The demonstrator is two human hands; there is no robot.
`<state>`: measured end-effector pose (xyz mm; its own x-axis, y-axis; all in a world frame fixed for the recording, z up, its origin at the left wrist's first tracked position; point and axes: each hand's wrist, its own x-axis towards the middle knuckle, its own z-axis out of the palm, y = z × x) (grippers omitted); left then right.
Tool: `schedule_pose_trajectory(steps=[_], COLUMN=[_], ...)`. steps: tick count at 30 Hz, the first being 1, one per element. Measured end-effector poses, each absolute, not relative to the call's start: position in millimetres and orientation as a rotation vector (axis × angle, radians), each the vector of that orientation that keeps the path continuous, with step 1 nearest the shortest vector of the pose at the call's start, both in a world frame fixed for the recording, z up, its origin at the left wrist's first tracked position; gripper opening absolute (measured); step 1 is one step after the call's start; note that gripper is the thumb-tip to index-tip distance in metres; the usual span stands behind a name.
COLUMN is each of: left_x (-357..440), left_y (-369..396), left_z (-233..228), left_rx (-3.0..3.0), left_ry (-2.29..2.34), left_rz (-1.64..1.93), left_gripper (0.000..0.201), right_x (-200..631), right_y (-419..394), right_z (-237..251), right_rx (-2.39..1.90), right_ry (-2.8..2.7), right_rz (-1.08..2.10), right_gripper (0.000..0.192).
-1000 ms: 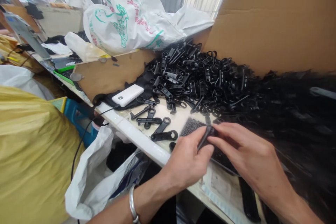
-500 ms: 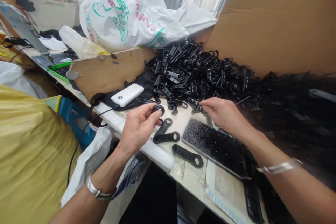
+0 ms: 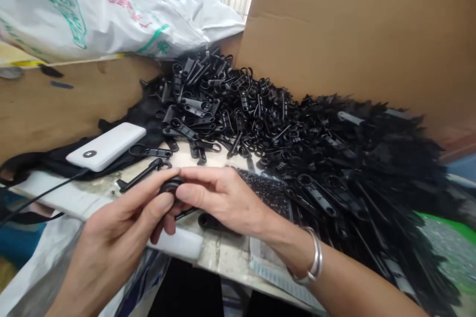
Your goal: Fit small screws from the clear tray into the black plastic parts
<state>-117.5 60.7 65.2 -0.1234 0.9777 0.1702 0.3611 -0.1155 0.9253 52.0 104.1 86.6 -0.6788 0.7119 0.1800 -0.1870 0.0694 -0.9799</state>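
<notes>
The black plastic piece (image 3: 171, 187) sits pinched between both my hands at the near edge of the table (image 3: 219, 250), just left of centre. My left hand (image 3: 119, 237) closes thumb and forefinger on its ring end from the near left; my right hand (image 3: 223, 198) closes its fingertips on the same piece from the right, so both grips are shut on it and touch each other. How much of the piece runs under the fingers I cannot tell. A silver bangle (image 3: 315, 260) rings my right wrist.

Half a second ago my hands were apart: the left held a ring-ended piece near the table's edge and the right reached into the heap farther right. Now they have come together, and the view has swung closer and lower.

Under my right hand lies a dark textured mat (image 3: 267, 190), partly covered. Just beyond the left hand a loose black piece (image 3: 143, 174) lies slanted on the table. Farther left a white power bank (image 3: 106, 146) rests on black cloth, its black cable (image 3: 40, 195) trailing off the near left. Beyond and to the right the big heap of black plastic pieces (image 3: 260, 119) spreads against a cardboard wall (image 3: 353, 29). At far left a white printed sack (image 3: 92, 5) leans over a cardboard panel (image 3: 55, 104).
</notes>
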Motion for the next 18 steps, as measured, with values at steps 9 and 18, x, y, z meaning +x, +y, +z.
schedule_pose_trajectory(steps=[9, 18], left_x=[-98.5, -156.0], left_y=[74.6, 128.5], left_z=[56.9, 37.9], left_rx=[1.639, 2.432], left_ry=[1.656, 1.778], left_rz=[1.194, 0.573], left_gripper=[0.037, 0.035], right_x=[43.3, 165.2], right_y=[113.5, 177.6], right_z=[65.2, 93.5], right_rx=[-0.938, -2.013], right_ry=[-1.989, -2.566], right_rz=[1.097, 0.12], right_gripper=[0.03, 0.009])
